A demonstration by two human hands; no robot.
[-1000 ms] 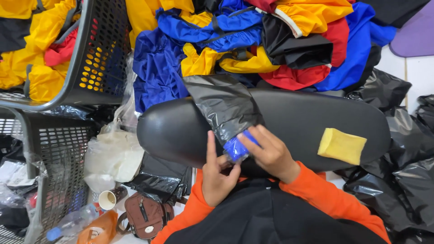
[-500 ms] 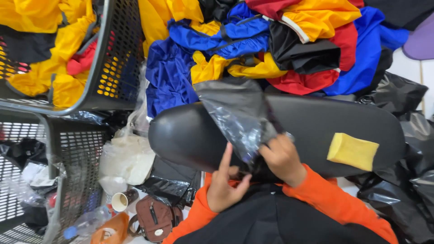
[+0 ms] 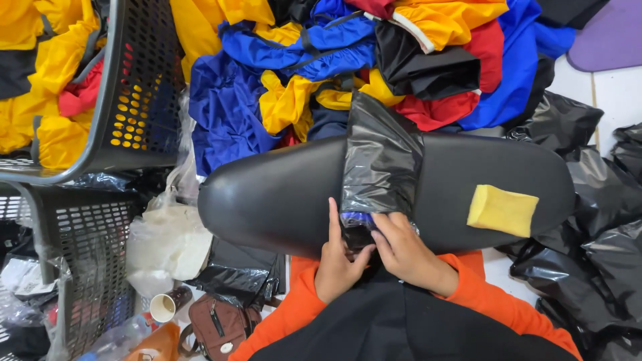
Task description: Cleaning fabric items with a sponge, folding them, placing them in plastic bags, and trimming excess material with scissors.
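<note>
Black plastic bag (image 3: 380, 164): lies across the middle of a black oval board (image 3: 267, 200), blue cloth (image 3: 354, 218) showing at its near opening. Left hand (image 3: 340, 262) and right hand (image 3: 408, 253): side by side at the board's near edge, fingers narrowly pinched on the bag's mouth. Yellow sponge (image 3: 502, 210): on the board, right. Heap of coloured garments (image 3: 321, 73): far side. Mesh basket (image 3: 124, 87): far left.

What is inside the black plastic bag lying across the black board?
At the black plastic bag's near opening, between both hands, a bit of blue fabric shows. The rest of its contents are hidden by the plastic.
</note>
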